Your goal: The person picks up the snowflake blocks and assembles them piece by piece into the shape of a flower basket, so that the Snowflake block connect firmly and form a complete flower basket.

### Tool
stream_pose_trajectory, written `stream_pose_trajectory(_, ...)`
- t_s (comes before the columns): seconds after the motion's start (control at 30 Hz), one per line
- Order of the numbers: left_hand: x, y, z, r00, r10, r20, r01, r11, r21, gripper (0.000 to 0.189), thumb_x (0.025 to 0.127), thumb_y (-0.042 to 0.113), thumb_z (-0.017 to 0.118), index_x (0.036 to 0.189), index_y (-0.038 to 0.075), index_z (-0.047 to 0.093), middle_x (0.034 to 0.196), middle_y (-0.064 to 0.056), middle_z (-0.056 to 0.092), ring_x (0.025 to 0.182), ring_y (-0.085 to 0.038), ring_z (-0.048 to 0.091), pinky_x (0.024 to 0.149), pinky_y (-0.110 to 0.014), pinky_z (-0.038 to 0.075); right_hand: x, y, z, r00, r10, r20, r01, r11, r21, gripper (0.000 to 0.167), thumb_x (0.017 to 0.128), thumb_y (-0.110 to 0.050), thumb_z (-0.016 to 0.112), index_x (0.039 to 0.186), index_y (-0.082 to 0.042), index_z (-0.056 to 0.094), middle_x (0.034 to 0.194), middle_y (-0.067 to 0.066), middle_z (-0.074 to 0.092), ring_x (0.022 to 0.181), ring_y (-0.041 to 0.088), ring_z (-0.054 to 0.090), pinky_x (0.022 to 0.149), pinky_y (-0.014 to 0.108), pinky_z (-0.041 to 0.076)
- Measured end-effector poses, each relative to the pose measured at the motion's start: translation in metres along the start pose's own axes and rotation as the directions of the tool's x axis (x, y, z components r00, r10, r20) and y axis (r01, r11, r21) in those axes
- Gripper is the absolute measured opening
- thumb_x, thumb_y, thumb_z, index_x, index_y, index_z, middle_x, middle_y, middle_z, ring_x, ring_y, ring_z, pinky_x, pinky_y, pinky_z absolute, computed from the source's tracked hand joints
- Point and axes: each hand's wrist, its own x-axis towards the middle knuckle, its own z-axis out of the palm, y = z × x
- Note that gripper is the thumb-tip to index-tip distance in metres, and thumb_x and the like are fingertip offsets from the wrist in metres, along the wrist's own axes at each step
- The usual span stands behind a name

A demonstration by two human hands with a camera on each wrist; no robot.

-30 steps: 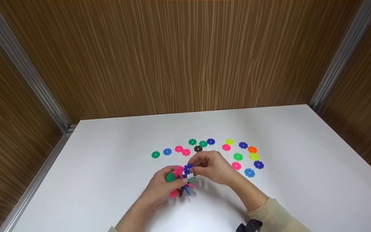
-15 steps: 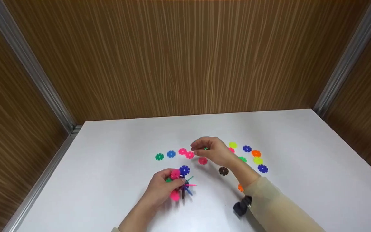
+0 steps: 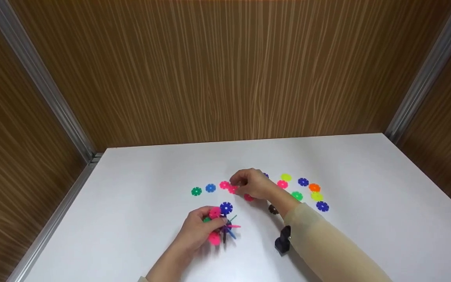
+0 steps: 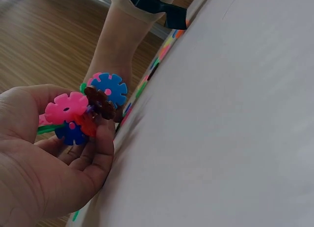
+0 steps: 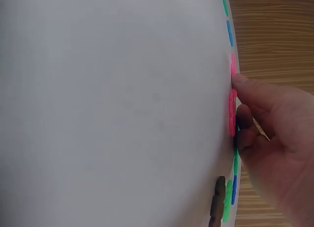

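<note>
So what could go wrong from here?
The right hand is at two pink discs lying close together, so it may nudge one while taking the other. The left hand grips a cluster of joined discs; a hard squeeze might pop one loose. The right forearm partly hides a brown disc and could brush it.

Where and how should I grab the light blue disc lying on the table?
Probably pinch the light blue disc from above, by its near and far notched edges: it lies flat and thin between a green disc and a pink disc.
</note>
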Motion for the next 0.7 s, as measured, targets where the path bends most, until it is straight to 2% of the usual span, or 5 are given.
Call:
stream_pose_trajectory(0.13, 0.001, -0.002, 0.000, 1.000, 0.028, 0.007, -0.028, 1.000, -0.001, 0.046, 0.093, 0.026, 0.084, 0.133, 0.009, 0.069, 0.127, -0.006, 0.067, 0.120, -0.025, 0.059, 0.115, -0.053, 0.044, -0.005, 0.002, 0.000, 1.000, -0.029, 0.007, 0.030, 0.999, -0.043, 0.027, 0.093, -0.008, 0.083, 0.117, -0.019, 0.078, 0.101, -0.003, 0.069, 0.095, 0.019, 0.060, 0.089, 0.033, 0.055)
stream_pose_trajectory(0.3, 0.003, -0.004, 0.000, 0.998, 0.065, 0.008, -0.065, 0.998, -0.025, 0.043, 0.093, 0.024, 0.083, 0.129, 0.006, 0.070, 0.120, -0.007, 0.069, 0.110, -0.022, 0.064, 0.112, -0.048, 0.047, -0.021, -0.001, -0.002, 0.997, -0.082, 0.017, 0.082, 0.995, -0.063, 0.016, 0.095, -0.010, 0.081, 0.109, -0.017, 0.082, 0.093, -0.005, 0.069, 0.086, 0.017, 0.061, 0.074, 0.029, 0.055)
stream_pose_trajectory(0.43, 0.002, -0.003, 0.000, 0.997, 0.072, 0.007, -0.072, 0.996, -0.046, 0.044, 0.093, 0.021, 0.082, 0.131, 0.004, 0.069, 0.123, -0.008, 0.069, 0.112, -0.022, 0.065, 0.111, -0.046, 0.050, -0.044, -0.010, -0.008, 0.988, -0.155, 0.016, 0.153, 0.986, 0.061, 0.011, 0.099, -0.014, 0.077, 0.108, -0.011, 0.082, 0.091, 0.000, 0.072, 0.080, 0.018, 0.063, 0.070, 0.029, 0.056)
stream_pose_trajectory(0.57, 0.000, -0.001, 0.000, 0.996, 0.084, 0.026, -0.082, 0.994, -0.071, 0.044, 0.094, 0.017, 0.081, 0.133, 0.003, 0.066, 0.130, -0.010, 0.067, 0.117, -0.024, 0.064, 0.108, -0.043, 0.053, -0.072, -0.017, -0.012, 0.974, -0.226, 0.023, 0.218, 0.958, 0.185, 0.017, 0.103, -0.020, 0.073, 0.111, -0.007, 0.080, 0.097, 0.013, 0.074, 0.083, 0.022, 0.070, 0.077, 0.031, 0.061)
stream_pose_trajectory(0.7, -0.002, 0.001, 0.000, 0.993, 0.104, 0.049, -0.099, 0.990, -0.099, 0.040, 0.095, 0.015, 0.080, 0.131, 0.004, 0.065, 0.124, -0.010, 0.069, 0.112, -0.023, 0.067, 0.101, -0.037, 0.057, -0.091, -0.021, -0.009, 0.961, -0.275, 0.017, 0.262, 0.931, 0.252, 0.015, 0.102, -0.017, 0.073, 0.113, -0.008, 0.079, 0.099, 0.013, 0.076, 0.083, 0.026, 0.073, 0.079, 0.031, 0.063)
